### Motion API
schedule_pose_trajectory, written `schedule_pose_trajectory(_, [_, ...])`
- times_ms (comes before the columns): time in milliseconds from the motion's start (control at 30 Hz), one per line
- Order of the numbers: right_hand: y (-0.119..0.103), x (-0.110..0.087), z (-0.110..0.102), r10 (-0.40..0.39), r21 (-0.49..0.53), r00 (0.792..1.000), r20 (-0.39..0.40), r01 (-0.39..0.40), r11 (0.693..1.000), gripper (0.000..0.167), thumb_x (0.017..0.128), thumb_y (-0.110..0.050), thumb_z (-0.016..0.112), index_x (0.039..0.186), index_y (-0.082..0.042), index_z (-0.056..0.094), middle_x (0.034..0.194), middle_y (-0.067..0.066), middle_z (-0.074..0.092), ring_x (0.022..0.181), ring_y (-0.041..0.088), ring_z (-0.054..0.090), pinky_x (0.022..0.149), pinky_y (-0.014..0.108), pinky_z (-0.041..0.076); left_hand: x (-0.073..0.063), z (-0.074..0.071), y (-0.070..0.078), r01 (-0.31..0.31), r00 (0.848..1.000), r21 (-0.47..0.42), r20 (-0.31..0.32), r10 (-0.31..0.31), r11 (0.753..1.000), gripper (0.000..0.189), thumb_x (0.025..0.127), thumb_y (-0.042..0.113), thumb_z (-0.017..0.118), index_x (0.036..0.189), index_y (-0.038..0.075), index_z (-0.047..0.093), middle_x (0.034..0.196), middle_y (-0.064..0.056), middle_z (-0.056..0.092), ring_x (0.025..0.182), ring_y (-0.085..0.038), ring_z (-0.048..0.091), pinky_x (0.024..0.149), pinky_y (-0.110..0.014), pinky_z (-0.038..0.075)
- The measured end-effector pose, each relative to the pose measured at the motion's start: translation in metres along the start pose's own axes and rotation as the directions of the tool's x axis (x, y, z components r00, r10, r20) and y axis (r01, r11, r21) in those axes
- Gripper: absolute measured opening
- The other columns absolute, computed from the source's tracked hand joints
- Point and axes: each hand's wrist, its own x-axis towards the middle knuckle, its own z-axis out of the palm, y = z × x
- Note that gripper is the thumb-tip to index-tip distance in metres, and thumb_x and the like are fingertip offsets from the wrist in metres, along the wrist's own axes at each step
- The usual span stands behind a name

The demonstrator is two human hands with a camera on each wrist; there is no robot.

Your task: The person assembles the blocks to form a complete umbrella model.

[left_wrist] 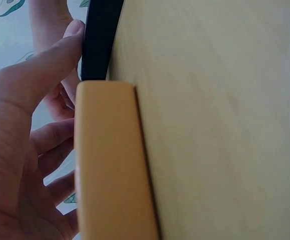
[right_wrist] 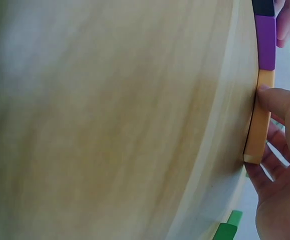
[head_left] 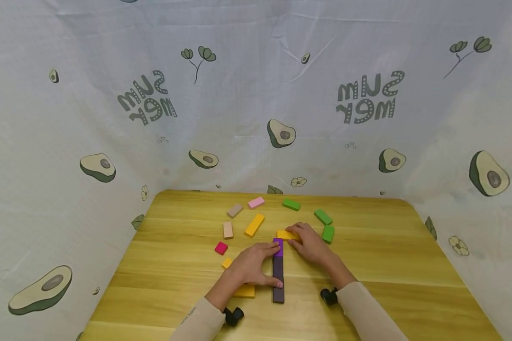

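A purple block point(head_left: 278, 247) and two dark blocks point(head_left: 278, 266) form a straight row on the table. My left hand point(head_left: 252, 265) reaches over the row's left side, its fingertips on the purple block and its thumb against a dark block point(left_wrist: 98, 42). Across the row's far end lies a yellow-orange block point(head_left: 287, 235). My right hand point(head_left: 311, 244) pinches that block point(right_wrist: 260, 122) between thumb and fingers, and in the right wrist view its end meets the purple block point(right_wrist: 266, 42). Beneath my left wrist sits another yellow block point(head_left: 245, 291), partly hidden.
Left of the row lie a long yellow block point(head_left: 254, 225), two tan blocks point(head_left: 228, 230), a red block point(head_left: 221, 248) and a small yellow block point(head_left: 227, 263). A pink block point(head_left: 256, 202) and green blocks point(head_left: 323, 217) stand farther back. Printed cloth point(head_left: 256, 94) surrounds the wooden table point(head_left: 388, 246).
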Motion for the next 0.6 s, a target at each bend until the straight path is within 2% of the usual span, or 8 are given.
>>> schedule_pose_trajectory(400, [-0.009,-0.017,-0.01,-0.018,0.002,1.0,-0.015,0.018,1.0,0.046,0.098,-0.028,0.071,0.14,-0.01,0.062,0.144,0.013,0.059,0.135,0.037,0.054,0.114,0.058,0.043,0.001,0.001,0.001,0.009,1.0,-0.002,0.014,-0.009,1.0,0.102,0.078,0.08,0.069,0.158,0.022,0.044,0.164,0.006,0.04,0.15,-0.02,0.042,0.121,-0.042,0.04])
schedule_pose_trajectory(600, [-0.02,-0.031,-0.015,-0.04,0.005,0.998,0.038,0.04,0.999,0.058,0.097,-0.042,0.069,0.145,-0.011,0.059,0.154,0.012,0.052,0.143,0.037,0.048,0.116,0.059,0.041,0.001,0.0,0.001,0.012,1.0,-0.016,0.001,-0.012,1.0,0.104,0.076,0.079,0.071,0.157,0.02,0.045,0.164,0.006,0.041,0.149,-0.021,0.043,0.121,-0.041,0.04])
